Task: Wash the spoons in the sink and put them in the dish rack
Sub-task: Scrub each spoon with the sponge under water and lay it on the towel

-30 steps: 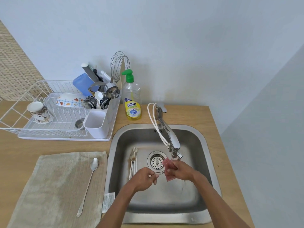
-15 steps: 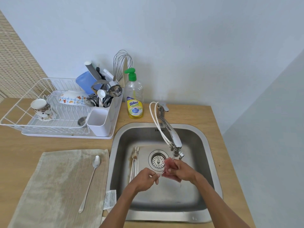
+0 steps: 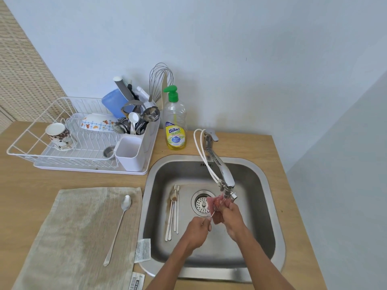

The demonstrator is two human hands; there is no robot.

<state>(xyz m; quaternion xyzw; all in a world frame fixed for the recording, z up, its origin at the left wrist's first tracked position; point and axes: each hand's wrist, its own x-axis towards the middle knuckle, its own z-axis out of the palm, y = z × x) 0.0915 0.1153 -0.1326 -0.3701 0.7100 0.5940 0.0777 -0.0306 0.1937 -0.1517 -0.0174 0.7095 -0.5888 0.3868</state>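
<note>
Spoon (image 3: 211, 215) being scrubbed: pinched in left hand (image 3: 198, 231), pink scrubber (image 3: 213, 203) clamped in right hand (image 3: 231, 218); sink spoons (image 3: 173, 212), towel spoon (image 3: 119, 225) being left unracked

Right hand (image 3: 231, 216) has raised the pink scrubber (image 3: 214, 203) toward the tap (image 3: 227, 181).

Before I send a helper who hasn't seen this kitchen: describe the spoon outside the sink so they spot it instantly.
Left of the steel sink, a beige towel covers the counter. Near its right edge lies one long-handled spoon, bowl toward the wall. Unlike the spoons bunched in the sink, it lies alone on cloth.
</note>
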